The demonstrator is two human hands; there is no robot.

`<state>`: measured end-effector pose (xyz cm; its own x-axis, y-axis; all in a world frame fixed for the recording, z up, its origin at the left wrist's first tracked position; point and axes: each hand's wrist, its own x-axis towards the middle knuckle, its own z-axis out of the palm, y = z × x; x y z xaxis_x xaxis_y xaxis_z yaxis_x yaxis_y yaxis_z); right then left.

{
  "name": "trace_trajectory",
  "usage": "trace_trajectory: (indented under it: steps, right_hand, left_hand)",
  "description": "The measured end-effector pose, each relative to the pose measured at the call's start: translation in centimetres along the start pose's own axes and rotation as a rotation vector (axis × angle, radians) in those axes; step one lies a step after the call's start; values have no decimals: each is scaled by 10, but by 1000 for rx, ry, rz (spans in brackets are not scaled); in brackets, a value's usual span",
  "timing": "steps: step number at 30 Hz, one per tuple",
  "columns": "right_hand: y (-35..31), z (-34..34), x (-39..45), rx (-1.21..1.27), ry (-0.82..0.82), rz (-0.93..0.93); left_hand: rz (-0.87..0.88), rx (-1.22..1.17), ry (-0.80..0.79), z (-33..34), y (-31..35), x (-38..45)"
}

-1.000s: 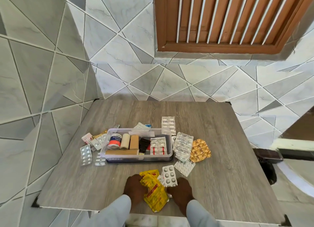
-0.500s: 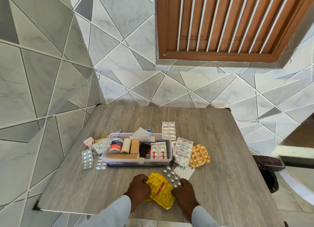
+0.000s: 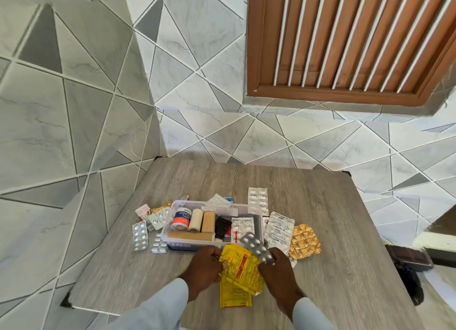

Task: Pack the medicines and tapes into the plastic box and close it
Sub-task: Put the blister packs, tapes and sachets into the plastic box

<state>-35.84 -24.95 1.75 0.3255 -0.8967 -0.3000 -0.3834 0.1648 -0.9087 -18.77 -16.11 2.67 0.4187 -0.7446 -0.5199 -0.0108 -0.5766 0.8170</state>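
- Nearest the bench's front edge, the left hand is curled around the left side of the yellow sachets, fingers pinching the top corner.
- The right hand grips the sachets' right side and pins a silver blister strip that slants up over the box's front rim.
- Just beyond, mid-bench, the plastic box sits open: adhesive tape roll, a cream roll and a tan roll standing at the left end, another tan roll lying along the front wall, a black item in the middle, a red-and-white blister pack at the right.
- Loose blister packs lie off the box's left end; a white strip and gold foil pack off its right.
- One more strip lies behind the box's far right corner.
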Motion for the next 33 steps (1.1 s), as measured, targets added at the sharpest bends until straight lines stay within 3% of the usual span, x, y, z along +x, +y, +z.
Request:
trace_trajectory:
  steps: [6, 12, 18, 21, 25, 29, 33]
  right_hand:
    - [-35, 19, 25, -15, -39, -58]
    - [-68, 41, 59, -6, 53, -47]
    - [-92, 44, 96, -312, 119, -3]
    - [-89, 43, 101, -600, 33, 28]
    - [-77, 52, 98, -877, 37, -1]
    - [-69, 62, 99, -1079, -53, -42]
    - [-62, 59, 112, -1058, -8, -92]
  left_hand:
    - [116, -1, 54, -34, 16, 16]
    - [177, -37, -17, -68, 39, 60]
    - [181, 84, -83, -72, 54, 107]
    - [301, 533, -64, -68, 52, 119]
    - [379, 1002, -106, -58, 42, 126]
    - [455, 1201, -150, -47, 42, 133]
    - [462, 1130, -93, -33, 43, 137]
